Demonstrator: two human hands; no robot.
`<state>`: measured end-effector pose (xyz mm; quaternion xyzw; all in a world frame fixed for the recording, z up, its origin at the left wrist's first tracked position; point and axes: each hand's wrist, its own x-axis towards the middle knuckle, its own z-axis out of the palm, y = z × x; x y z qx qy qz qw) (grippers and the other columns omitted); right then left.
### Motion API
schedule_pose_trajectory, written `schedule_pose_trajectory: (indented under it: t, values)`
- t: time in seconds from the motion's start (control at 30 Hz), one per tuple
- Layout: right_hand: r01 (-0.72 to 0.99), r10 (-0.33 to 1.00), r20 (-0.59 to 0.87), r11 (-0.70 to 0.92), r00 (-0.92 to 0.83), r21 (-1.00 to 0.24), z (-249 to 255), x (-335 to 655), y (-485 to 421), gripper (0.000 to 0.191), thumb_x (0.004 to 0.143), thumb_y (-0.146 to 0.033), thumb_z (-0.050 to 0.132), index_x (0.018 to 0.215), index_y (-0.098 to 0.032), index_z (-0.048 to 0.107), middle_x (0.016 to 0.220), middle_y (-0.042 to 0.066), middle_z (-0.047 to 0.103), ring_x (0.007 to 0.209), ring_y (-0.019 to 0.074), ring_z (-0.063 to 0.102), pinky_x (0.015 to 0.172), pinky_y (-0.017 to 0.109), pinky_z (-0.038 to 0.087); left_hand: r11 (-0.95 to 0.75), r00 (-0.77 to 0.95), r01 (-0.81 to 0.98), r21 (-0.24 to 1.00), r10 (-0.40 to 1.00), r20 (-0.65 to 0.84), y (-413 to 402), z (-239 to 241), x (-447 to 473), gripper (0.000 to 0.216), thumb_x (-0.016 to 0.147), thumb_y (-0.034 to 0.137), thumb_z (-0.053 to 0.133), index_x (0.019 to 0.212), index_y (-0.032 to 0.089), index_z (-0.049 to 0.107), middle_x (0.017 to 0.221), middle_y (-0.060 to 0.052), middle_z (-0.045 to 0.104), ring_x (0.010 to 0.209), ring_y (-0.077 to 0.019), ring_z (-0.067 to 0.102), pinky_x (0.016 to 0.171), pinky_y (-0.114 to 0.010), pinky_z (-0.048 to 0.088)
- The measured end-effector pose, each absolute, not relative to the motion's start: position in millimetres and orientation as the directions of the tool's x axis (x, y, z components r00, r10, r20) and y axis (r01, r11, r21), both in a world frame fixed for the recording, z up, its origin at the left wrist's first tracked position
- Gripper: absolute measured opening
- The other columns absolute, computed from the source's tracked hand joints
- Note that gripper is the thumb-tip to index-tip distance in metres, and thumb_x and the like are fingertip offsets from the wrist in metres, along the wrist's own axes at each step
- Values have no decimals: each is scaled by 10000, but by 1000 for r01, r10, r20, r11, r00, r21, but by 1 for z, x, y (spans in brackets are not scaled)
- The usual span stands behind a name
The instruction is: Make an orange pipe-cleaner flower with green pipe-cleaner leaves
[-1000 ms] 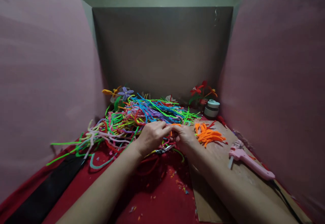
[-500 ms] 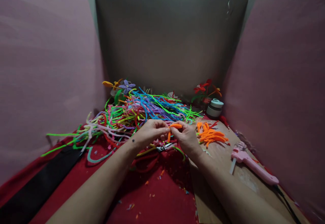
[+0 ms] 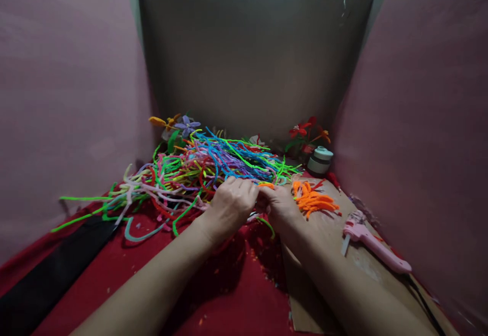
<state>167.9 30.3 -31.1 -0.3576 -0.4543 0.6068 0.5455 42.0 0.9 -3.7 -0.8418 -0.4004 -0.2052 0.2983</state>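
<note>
A short piece of orange pipe cleaner (image 3: 267, 185) shows between my two hands, most of it covered by fingers. My left hand (image 3: 234, 201) is closed around its left part, knuckles up, fingertips hidden. From the other side my right hand (image 3: 281, 205) pinches the same piece, thumb and fingers bent inward. Behind the hands spreads a tangled heap of colourful pipe cleaners (image 3: 240, 158). Several bent orange pipe cleaner pieces (image 3: 314, 201) lie just right of my right hand. Scissors (image 3: 252, 217) are mostly hidden below the hands.
A pink glue gun (image 3: 375, 247) lies on the cardboard (image 3: 310, 300) at right, its cord trailing to the front. Pipe cleaner flowers stand at back left (image 3: 186, 125) and back right (image 3: 301, 130), near a small lidded jar (image 3: 320, 160). Coloured scraps dot the red cloth (image 3: 229, 305).
My left hand has rolled over, knuckles up, and covers more of the orange piece. Both hands have drawn closer together. The whole view has shifted slightly.
</note>
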Motion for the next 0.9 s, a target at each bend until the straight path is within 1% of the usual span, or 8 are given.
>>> schedule_pose_trajectory:
  t: [0.1, 0.23, 0.3, 0.37, 0.47, 0.53, 0.67, 0.9]
  values:
    - [-368, 978, 67, -10, -196, -930, -32, 169, 32, 165, 576, -248, 669, 530, -146, 548, 436, -67, 419, 409, 61, 345, 427, 219, 292, -466, 533, 837, -288, 571, 625, 5, -11, 40, 156, 839, 156, 425, 747, 153, 550, 691, -61, 587, 650, -200, 544, 613, -322, 389]
    - [-353, 951, 137, 32, -276, -935, -31, 172, 32, 181, 602, -285, 708, 634, -127, 625, 497, -48, 497, 431, 61, 393, 445, 217, 303, -484, 391, 875, -17, 685, 615, 8, -11, 36, 181, 842, 178, 414, 749, 152, 568, 710, -52, 588, 666, -174, 542, 630, -298, 401]
    - [-341, 950, 142, 41, -278, -939, -30, 175, 33, 165, 612, -271, 702, 626, -126, 624, 484, -48, 490, 424, 62, 396, 435, 214, 289, -545, 334, 806, 231, 741, 582, 7, -4, 34, 170, 823, 201, 447, 749, 148, 590, 754, -53, 595, 709, -162, 551, 661, -284, 419]
    - [-354, 951, 135, 30, -277, -935, -28, 178, 34, 136, 614, -243, 695, 622, -132, 615, 453, -58, 463, 402, 58, 376, 418, 209, 263, -518, 250, 629, 579, 841, 481, 6, 6, 29, 204, 813, 282, 475, 771, 143, 619, 782, -52, 614, 727, -159, 569, 652, -273, 441]
    - [-379, 927, 143, 2, -346, -926, -23, 182, 35, 131, 616, -221, 695, 603, -140, 593, 438, -62, 445, 391, 53, 356, 413, 208, 243, -211, 211, 253, 944, 964, 159, 9, 14, 16, 365, 819, 437, 451, 867, 132, 645, 793, -67, 657, 652, -157, 593, 571, -269, 461]
    - [-373, 888, 167, -6, -428, -928, -20, 185, 35, 137, 630, -217, 691, 591, -138, 587, 446, -56, 449, 399, 52, 354, 420, 210, 242, -32, 327, 87, 996, 945, 2, 13, 11, 8, 368, 790, 443, 512, 878, 117, 657, 777, -78, 666, 593, -141, 589, 557, -264, 464]
    - [-319, 810, 220, 44, -543, -947, -19, 190, 33, 135, 677, -225, 672, 613, -127, 603, 474, -42, 472, 425, 56, 381, 451, 215, 265, 105, 529, -74, 992, 847, -50, 16, 0, 5, 298, 761, 365, 593, 750, 77, 668, 616, -75, 640, 509, -102, 560, 512, -203, 426]
    - [-161, 817, 227, 165, -530, -973, -11, 190, 27, 120, 684, -246, 644, 656, -132, 620, 567, -4, 581, 499, 85, 470, 502, 220, 339, 143, 677, -18, 990, 730, -93, 11, 1, 9, 303, 762, 371, 572, 818, 85, 654, 639, -85, 649, 488, -116, 561, 466, -206, 403]
